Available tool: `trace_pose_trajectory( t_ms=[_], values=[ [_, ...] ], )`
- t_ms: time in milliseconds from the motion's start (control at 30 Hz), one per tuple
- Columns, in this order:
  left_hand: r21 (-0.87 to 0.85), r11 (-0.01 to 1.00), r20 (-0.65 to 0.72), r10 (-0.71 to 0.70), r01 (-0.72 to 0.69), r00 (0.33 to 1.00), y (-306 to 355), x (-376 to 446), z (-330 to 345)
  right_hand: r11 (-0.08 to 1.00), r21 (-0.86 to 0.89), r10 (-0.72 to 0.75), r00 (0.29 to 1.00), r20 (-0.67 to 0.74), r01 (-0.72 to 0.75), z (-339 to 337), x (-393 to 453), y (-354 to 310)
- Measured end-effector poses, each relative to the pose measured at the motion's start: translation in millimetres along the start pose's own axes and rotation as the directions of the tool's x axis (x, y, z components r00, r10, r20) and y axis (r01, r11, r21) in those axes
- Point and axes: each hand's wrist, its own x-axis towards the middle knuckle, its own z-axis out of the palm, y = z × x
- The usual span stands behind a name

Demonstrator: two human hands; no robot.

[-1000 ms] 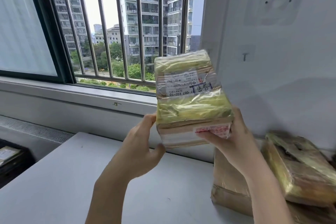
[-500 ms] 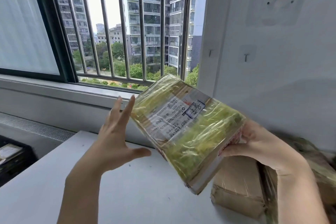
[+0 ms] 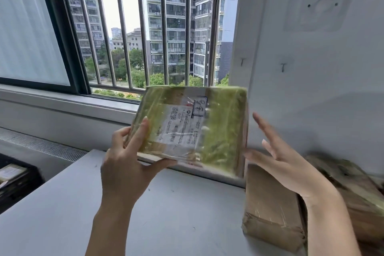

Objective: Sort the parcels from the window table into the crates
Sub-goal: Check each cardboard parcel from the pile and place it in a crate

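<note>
A flat parcel [image 3: 220, 131] wrapped in yellow-green film, with a white shipping label facing me, is held up above the grey window table [image 3: 166, 214]. My left hand [image 3: 128, 164] grips its lower left corner, fingers on the front face and thumb under the bottom edge. My right hand [image 3: 278, 158] is beside the parcel's right edge with fingers spread and straight; whether it touches the edge is unclear. A brown paper parcel [image 3: 270, 203] lies on the table at the right, with a blurred film-wrapped parcel [image 3: 353, 189] beside it.
A dark crate [image 3: 14, 181] with a labelled parcel inside stands low at the left, beyond the table's edge. A barred window [image 3: 145, 27] and sill run behind the table. A white wall [image 3: 311, 68] rises at the right.
The parcel has turned so its label faces me and shifted leftward. My left hand has taken hold of its lower left corner; my right hand has let go and opened beside it.
</note>
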Motion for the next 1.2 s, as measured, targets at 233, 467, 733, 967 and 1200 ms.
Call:
trace_pose_trajectory(
  t_ms=[233, 467, 733, 967, 1200],
  values=[
    [-0.005, 0.999, -0.143, -0.044, 0.044, 0.989, 30.0, 5.0, 3.4, 0.999, 0.038, -0.026, 0.997, -0.07, 0.029, 41.0, 3.0, -4.8],
    [-0.121, 0.968, 0.041, 0.225, -0.219, 0.973, 19.3, 4.9, -0.3, 0.999, 0.033, -0.019, 0.901, -0.434, 0.037, 31.8, 14.7, -4.4],
    [-0.029, 0.979, 0.057, 0.204, -0.203, 0.977, -14.3, 8.3, -6.9, 0.992, 0.119, -0.016, 0.978, -0.208, 0.042, 8.6, 19.7, 1.9],
    [-0.05, 0.937, 0.299, 0.344, -0.345, 0.89, -10.3, -0.9, -4.1, 0.993, 0.019, -0.114, 0.984, -0.133, 0.118, 1.4, 42.4, -10.4],
    [-0.087, 0.94, 0.131, 0.339, -0.329, 0.932, 7.9, -7.0, 3.3, 0.994, 0.002, -0.108, 0.974, -0.197, 0.111, 13.5, 55.3, -23.7]
  ],
)
